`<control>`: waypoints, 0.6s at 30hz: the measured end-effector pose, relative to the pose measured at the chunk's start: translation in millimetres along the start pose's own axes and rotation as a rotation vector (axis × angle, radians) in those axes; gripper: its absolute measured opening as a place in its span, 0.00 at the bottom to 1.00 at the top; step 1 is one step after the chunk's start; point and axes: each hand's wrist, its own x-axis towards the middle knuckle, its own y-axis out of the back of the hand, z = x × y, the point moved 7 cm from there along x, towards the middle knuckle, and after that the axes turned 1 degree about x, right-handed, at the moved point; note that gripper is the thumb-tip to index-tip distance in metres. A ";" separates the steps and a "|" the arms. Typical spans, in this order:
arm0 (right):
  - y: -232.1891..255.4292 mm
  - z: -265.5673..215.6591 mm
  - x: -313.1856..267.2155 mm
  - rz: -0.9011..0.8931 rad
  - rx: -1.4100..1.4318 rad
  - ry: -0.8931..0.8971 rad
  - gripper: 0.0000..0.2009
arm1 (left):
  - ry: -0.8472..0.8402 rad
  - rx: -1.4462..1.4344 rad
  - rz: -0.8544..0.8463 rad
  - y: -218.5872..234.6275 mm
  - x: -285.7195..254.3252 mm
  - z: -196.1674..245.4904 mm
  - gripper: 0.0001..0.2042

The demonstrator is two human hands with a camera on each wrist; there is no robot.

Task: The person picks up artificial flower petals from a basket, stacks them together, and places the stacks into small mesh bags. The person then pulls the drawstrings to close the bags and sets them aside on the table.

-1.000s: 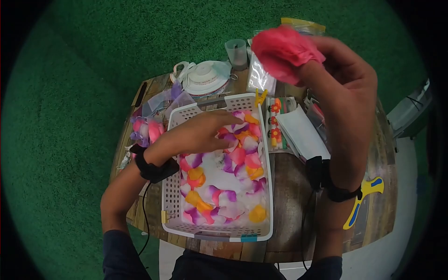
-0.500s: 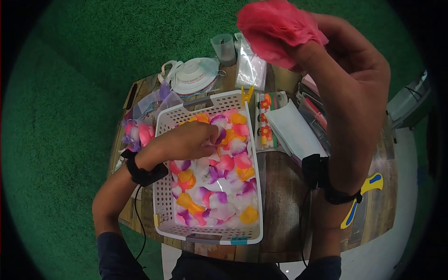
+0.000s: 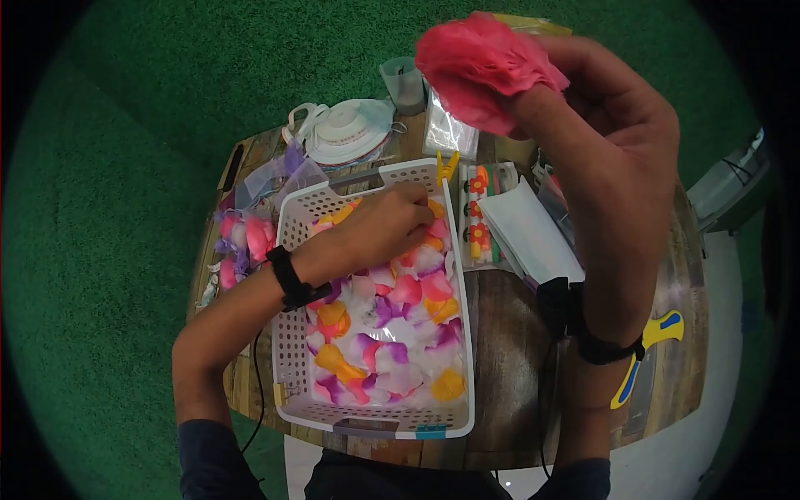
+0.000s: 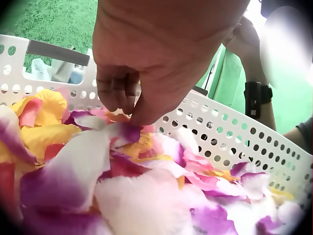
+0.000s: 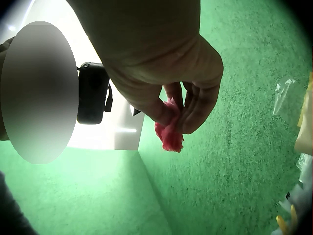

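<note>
A white plastic basket (image 3: 466, 367) holds many loose artificial petals (image 3: 405, 290) in pink, purple-white and orange. Inside its far part is my left hand (image 3: 379, 225), palm down, thumb and fingertips together at the petals. Close up in the left wrist view, the thumb and curled fingers pinch at a petal (image 4: 128, 132); part of it hides under the fingers. Raised high at the upper right, my right hand (image 3: 612, 125) pinches a bunch of pink artificial petals (image 3: 483, 71) with ruffled, layered edges. In the right wrist view the pink bunch (image 5: 169, 139) pokes out below the thumb and fingers.
Right of the basket lie a bag with flower-patterned sticks (image 3: 477, 217), a white paper packet (image 3: 529, 229) and a yellow-blue tool (image 3: 650, 346). A ribbon roll (image 3: 346, 129) and a grey cup (image 3: 404, 87) stand behind. Purple net pouches (image 3: 246, 237) are at left.
My left hand drew back toward the left with its fingers closing, then reached to the far right of the basket. My right hand rose, then dipped slightly, keeping the pink bunch.
</note>
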 end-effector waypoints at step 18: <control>-59.3 65.5 -22.6 -0.322 0.160 -0.477 0.07 | -0.007 0.335 0.865 165.0 -72.6 92.3 0.11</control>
